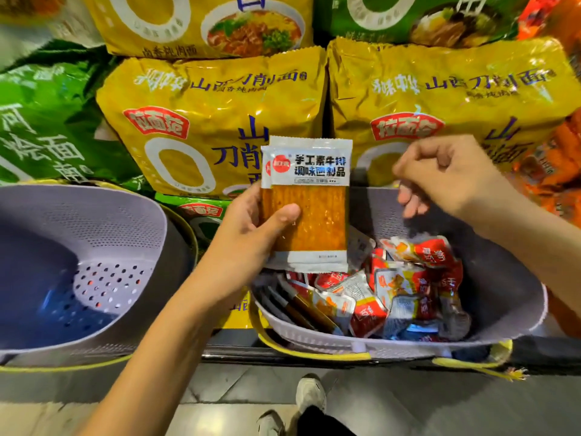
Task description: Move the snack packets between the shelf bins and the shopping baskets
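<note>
While the right hand (446,174) curls empty, the left hand (251,229) grips white-topped orange packets (312,212).

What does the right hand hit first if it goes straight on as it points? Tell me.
Most likely the packets that the left hand holds up: the right hand points left toward their right edge. Depth is unclear, so it might pass in front.

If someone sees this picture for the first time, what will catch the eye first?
First the orange snack packets with white ends, held upright in the left hand at the centre. Below them, the lavender basket on the right is piled with small red-and-white packets, the right hand curled above it. Behind stand big yellow noodle bags.
</note>
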{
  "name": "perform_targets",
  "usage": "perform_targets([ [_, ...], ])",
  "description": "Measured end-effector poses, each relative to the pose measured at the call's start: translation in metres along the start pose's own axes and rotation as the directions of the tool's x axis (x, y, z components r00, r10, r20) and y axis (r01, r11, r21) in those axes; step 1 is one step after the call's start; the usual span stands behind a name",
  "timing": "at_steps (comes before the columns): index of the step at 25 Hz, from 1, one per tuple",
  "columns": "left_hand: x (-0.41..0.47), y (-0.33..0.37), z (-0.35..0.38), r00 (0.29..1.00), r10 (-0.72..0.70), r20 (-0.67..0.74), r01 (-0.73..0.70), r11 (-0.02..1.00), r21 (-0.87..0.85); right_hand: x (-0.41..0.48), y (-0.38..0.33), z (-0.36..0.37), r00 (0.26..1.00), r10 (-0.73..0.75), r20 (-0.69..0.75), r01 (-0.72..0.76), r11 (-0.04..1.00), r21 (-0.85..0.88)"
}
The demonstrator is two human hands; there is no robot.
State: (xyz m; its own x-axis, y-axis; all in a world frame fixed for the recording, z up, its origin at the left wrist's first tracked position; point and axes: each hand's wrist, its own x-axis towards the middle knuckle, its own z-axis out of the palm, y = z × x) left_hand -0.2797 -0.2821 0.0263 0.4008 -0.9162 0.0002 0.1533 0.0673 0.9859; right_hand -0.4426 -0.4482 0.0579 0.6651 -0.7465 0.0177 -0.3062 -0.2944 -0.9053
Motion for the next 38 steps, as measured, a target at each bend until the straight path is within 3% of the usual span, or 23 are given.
perform_targets([
  [1, -0.002, 0.001, -0.005, 0.999, 0.009, -0.035, -0.009, 1.0, 0.002, -0.005, 0.008, 0.002, 0.983, 0.092, 0.158, -0.069, 0.986, -0.149],
  [2, -0.003, 0.0, -0.009, 0.998, 0.01, -0.068, -0.01, 1.0, 0.003, -0.011, 0.012, 0.009, 0.911, 0.206, 0.357, -0.065, 0.927, -0.369],
  [4, -0.006, -0.001, -0.012, 0.994, -0.01, -0.107, 0.009, 1.0, -0.005, -0.02, 0.013, 0.04, 0.716, 0.39, 0.579, 0.128, 0.741, -0.659],
  [6, -0.007, -0.001, -0.013, 0.991, -0.026, -0.128, 0.024, 1.0, -0.017, -0.021, 0.016, 0.076, 0.615, 0.4, 0.68, 0.299, 0.679, -0.67],
  [9, -0.006, 0.001, -0.011, 0.984, -0.039, -0.173, 0.037, 0.999, -0.018, -0.016, 0.029, 0.11, 0.537, 0.37, 0.758, 0.358, 0.713, -0.602],
  [13, -0.009, 0.003, -0.007, 0.966, -0.054, -0.253, 0.058, 0.998, 0.01, -0.006, 0.051, 0.105, 0.556, 0.376, 0.741, 0.056, 0.873, -0.485],
  [17, -0.01, 0.004, -0.005, 0.955, -0.076, -0.287, 0.081, 0.997, 0.007, -0.004, 0.048, 0.083, 0.559, 0.436, 0.705, -0.177, 0.893, -0.413],
  [22, -0.012, 0.006, -0.005, 0.95, -0.059, -0.308, 0.067, 0.998, 0.017, -0.019, 0.019, 0.024, 0.75, 0.325, 0.577, -0.179, 0.938, -0.297],
  [25, -0.012, 0.007, -0.005, 0.942, -0.038, -0.333, 0.046, 0.999, 0.015, -0.029, -0.001, -0.019, 0.889, 0.214, 0.405, -0.221, 0.975, -0.03],
  [30, -0.014, 0.01, -0.002, 0.945, -0.055, -0.322, 0.057, 0.998, -0.006, -0.032, -0.014, -0.016, 0.914, 0.055, 0.402, -0.212, 0.911, 0.355],
  [33, -0.016, 0.009, 0.001, 0.95, -0.077, -0.302, 0.067, 0.997, -0.043, -0.032, -0.024, 0.02, 0.928, 0.066, 0.367, -0.23, 0.875, 0.426],
  [38, -0.021, 0.006, 0.007, 0.976, -0.068, -0.205, 0.046, 0.993, -0.113, -0.035, -0.025, 0.065, 0.99, 0.088, 0.11, -0.125, 0.908, 0.4],
])
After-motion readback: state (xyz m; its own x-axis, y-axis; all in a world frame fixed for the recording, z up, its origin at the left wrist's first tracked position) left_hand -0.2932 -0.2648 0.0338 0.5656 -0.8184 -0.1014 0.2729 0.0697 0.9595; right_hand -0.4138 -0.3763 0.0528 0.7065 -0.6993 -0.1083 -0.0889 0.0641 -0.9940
